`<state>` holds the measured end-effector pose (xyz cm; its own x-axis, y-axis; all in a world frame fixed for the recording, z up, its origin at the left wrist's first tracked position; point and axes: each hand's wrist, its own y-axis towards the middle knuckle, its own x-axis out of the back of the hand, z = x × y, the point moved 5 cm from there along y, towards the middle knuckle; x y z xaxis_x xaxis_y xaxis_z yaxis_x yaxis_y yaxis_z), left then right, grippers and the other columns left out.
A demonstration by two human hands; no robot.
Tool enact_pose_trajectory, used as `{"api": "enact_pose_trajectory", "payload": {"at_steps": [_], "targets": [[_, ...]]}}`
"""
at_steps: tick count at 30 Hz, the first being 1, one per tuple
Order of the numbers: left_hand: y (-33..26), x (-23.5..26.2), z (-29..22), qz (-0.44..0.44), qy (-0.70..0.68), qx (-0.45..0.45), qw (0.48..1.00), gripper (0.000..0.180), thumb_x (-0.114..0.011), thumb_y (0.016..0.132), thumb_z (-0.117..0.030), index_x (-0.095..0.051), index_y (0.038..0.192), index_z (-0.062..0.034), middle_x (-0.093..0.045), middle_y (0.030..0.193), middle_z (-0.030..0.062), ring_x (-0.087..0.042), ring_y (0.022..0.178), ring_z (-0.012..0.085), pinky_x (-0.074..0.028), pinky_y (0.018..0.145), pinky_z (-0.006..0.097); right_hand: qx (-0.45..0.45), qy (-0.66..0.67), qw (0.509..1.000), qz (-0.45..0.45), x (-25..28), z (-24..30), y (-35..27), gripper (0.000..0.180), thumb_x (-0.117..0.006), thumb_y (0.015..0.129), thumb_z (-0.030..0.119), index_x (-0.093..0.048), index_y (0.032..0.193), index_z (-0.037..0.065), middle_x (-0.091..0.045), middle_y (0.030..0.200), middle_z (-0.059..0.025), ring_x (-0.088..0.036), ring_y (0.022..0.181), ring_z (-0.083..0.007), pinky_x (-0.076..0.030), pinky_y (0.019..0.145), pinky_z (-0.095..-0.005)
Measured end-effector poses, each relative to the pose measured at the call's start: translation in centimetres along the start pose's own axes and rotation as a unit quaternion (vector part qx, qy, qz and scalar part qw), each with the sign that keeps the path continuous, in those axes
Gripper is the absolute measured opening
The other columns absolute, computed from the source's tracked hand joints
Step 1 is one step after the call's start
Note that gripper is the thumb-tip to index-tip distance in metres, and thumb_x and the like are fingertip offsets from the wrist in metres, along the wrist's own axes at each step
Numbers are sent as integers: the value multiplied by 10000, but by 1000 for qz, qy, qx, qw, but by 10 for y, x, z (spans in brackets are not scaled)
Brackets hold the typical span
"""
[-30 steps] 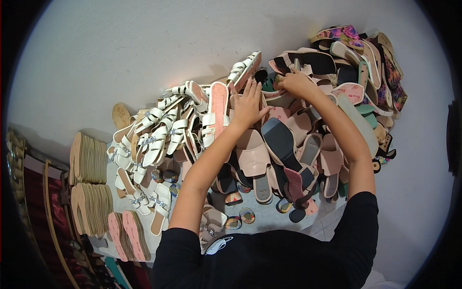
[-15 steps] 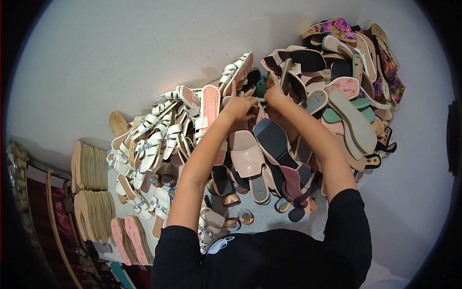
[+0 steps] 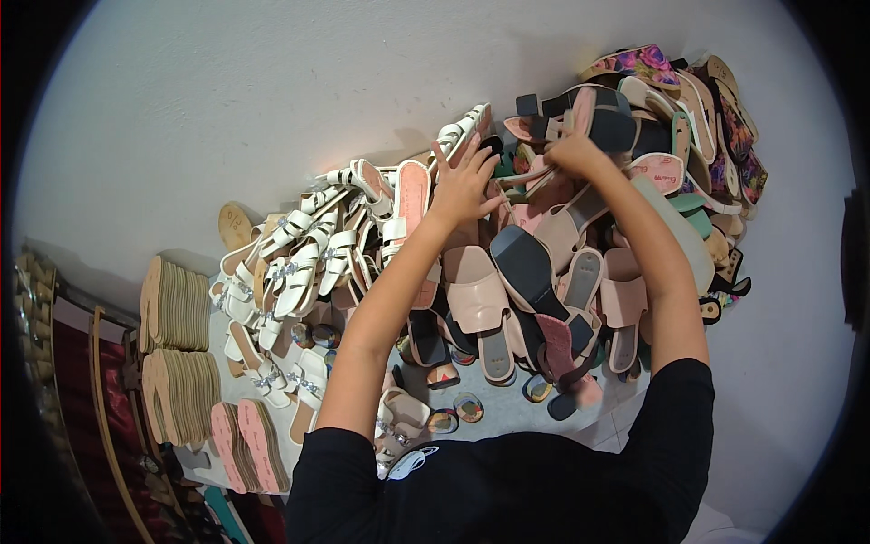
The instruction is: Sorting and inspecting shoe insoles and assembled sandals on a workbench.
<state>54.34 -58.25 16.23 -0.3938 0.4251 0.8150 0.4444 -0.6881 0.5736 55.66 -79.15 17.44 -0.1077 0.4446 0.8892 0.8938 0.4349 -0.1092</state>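
Note:
A big heap of sandals spreads across the table in front of me. My left hand (image 3: 466, 186) is open with fingers spread, resting against the middle of the heap beside a white strappy sandal (image 3: 467, 127). To its right, my right hand (image 3: 577, 156) is closed on a pink sandal (image 3: 584, 111) at the back of the heap; the fingertips are partly hidden. Behind that hand lies a dark-soled sandal (image 3: 613, 131) with its underside showing. Nearer me are a pale pink slide sandal (image 3: 476, 304) and an upturned sandal with a dark sole (image 3: 523, 260).
White sandals with jewelled straps (image 3: 299, 272) fill the heap's left side. Stacks of beige insoles (image 3: 177, 304) and pink insoles (image 3: 261, 446) stand at the table's left edge. Floral wedge sandals (image 3: 643, 63) lie at the far right, against the white wall (image 3: 272, 82).
My right hand has moved right and slightly back, shifting sandals at the heap's rear; a dark block heel now shows there. My left hand's fingers have spread wider, and the view has shifted slightly.

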Motion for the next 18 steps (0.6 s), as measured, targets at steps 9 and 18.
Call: {"api": "enact_pose_trajectory", "payload": {"at_steps": [9, 18], "targets": [[-10, 36, -23, -85, -37, 20, 996, 796, -646, 680, -597, -458, 1317, -158, -413, 1370, 24, -226, 1373, 278, 66, 937, 754, 19, -58, 947, -316, 57, 29, -55, 193, -509, 786, 121, -608, 944, 174, -583, 882, 27, -598, 935, -119, -190, 1128, -450], [-28, 61, -46, -138, 32, 25, 990, 432, -682, 760, -252, -571, 1176, -215, -609, 1033, -53, -459, 1220, 177, 46, 943, 764, -61, 17, 922, -381, 94, 75, -111, 353, -555, 788, 127, -579, 1127, 223, -554, 1063, 35, -533, 1059, -135, -177, 1105, -522]]}}
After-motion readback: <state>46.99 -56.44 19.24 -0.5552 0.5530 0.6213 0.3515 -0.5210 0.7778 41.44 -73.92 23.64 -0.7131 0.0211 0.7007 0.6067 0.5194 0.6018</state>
